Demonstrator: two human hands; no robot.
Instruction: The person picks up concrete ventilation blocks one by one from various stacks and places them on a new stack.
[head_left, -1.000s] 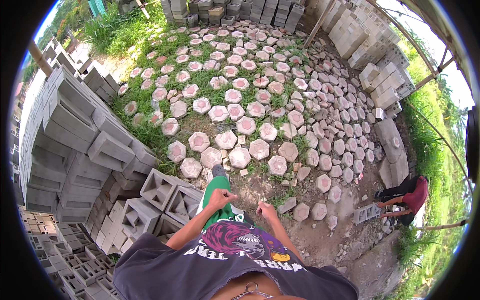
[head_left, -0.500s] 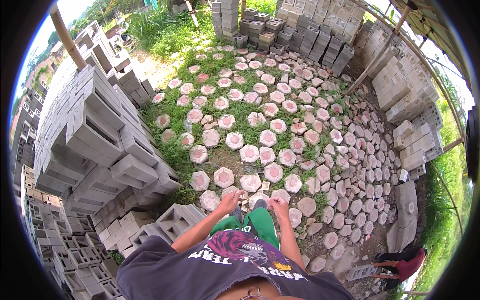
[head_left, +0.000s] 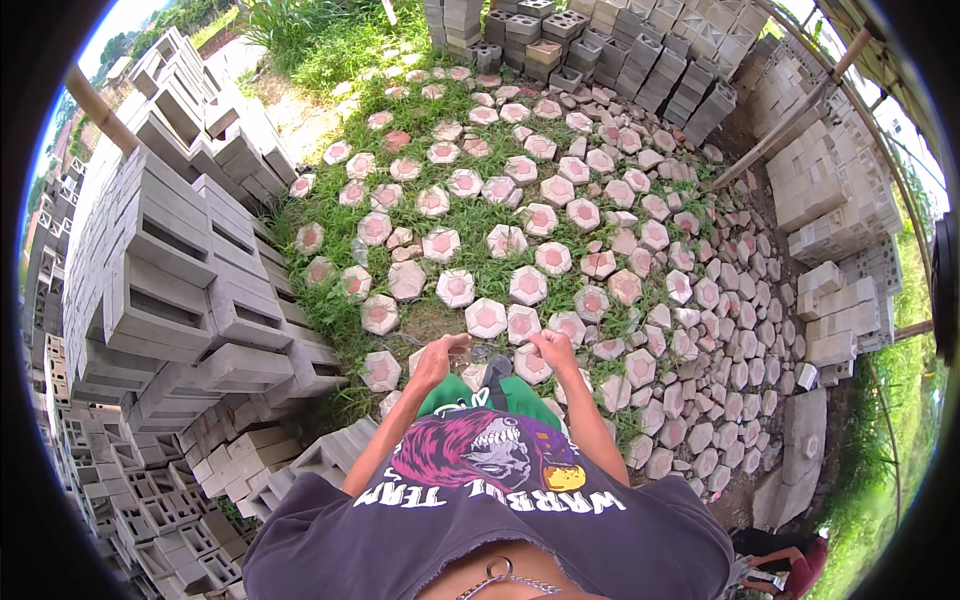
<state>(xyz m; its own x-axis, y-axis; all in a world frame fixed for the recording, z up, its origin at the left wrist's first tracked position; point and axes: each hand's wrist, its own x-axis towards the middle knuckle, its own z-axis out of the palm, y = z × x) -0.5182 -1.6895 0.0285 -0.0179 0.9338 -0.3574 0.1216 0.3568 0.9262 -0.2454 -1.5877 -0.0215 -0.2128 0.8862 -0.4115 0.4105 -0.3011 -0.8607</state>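
Hexagonal pavers lie spread over grass ahead of me, gaps between many; 0 in hand. My left hand and right hand: apart, fingers loosely curled, released.

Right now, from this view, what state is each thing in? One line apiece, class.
Left hand: fingers curled, nothing visible in it.
Right hand: fingers curled, nothing visible in it.
Pavers: on the ground, grass among many.
Left blocks: stacked.
Back blocks: stacked.
Pole: slanting.
Co-worker: partly in view.
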